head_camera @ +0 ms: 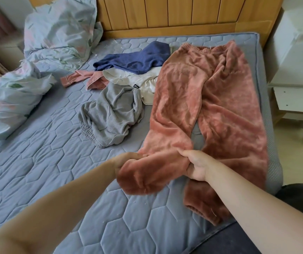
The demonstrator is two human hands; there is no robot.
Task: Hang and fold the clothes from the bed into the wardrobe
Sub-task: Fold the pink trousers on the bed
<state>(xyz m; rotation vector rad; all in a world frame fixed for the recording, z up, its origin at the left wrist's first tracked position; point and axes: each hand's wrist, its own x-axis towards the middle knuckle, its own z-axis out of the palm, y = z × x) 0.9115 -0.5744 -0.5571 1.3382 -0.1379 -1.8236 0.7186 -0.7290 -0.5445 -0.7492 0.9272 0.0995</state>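
The pink fleece trousers (211,99) are lying lengthwise along the right edge of the mattress (37,162). The elastic waistband is pointing toward the wooden headboard (165,13) and the two legs are running toward the near edge. The leg nearer the right edge is lying flat, with its cuff reaching the near right corner.

The other leg is being held at its lower end by both hands, and the cuff end is being raised slightly off the mattress.
- The left hand (127,160) is gripping the left side of this leg end. Its fingers are curling into the fleece and are mostly being hidden by it, so their exact placement cannot be determined.
- The right hand (196,166) is gripping the right side of the same leg end. Its fingers (184,154) are closing narrowly on a bunched fold of fabric, with the palm turned toward the cloth.
- The fleece is spanning the gap between the two hands and is sagging below them.

Further garments are lying at the middle of the mattress, just beside the trousers on their left:
- a grey garment (114,110), crumpled;
- a cream garment (138,77), touching the trousers;
- a blue garment (138,59), overlapping the cream one;
- a pink shirt (84,79).

Floral bedding (55,33) is lying piled at the far left corner and along the left edge.
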